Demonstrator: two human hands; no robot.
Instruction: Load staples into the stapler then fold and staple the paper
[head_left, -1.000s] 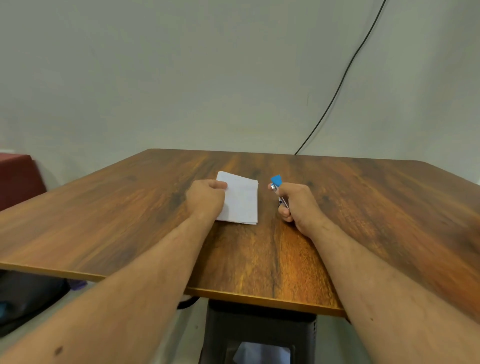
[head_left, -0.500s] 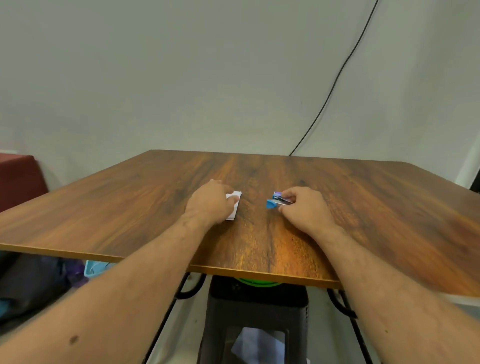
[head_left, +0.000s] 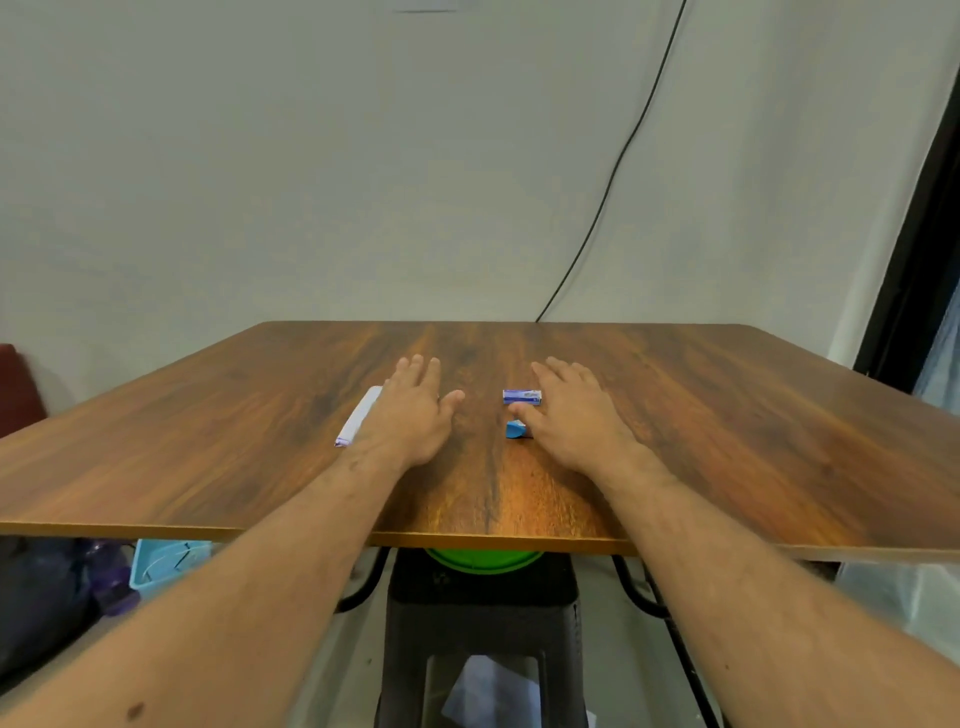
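Observation:
The folded white paper (head_left: 359, 415) lies on the wooden table (head_left: 727, 415), mostly hidden under the left edge of my left hand (head_left: 415, 410), which is flat with fingers spread and holds nothing. A small blue stapler (head_left: 516, 430) lies on the table, touching the thumb side of my right hand (head_left: 571, 415). A small purple and white staple box (head_left: 522, 397) rests just beyond the stapler, beside my right fingers. My right hand is flat and open, palm down.
A black cable (head_left: 618, 166) runs down the wall to the table's far edge. Under the table stand a black stool (head_left: 483, 623) with a green item, a light blue basket (head_left: 166, 564) and a purple bottle (head_left: 111, 577). A dark frame (head_left: 914, 249) is at right.
Both hands have let go and opened flat on the table. The stapler now lies on the table by the staple box. The paper lies beside my left hand.

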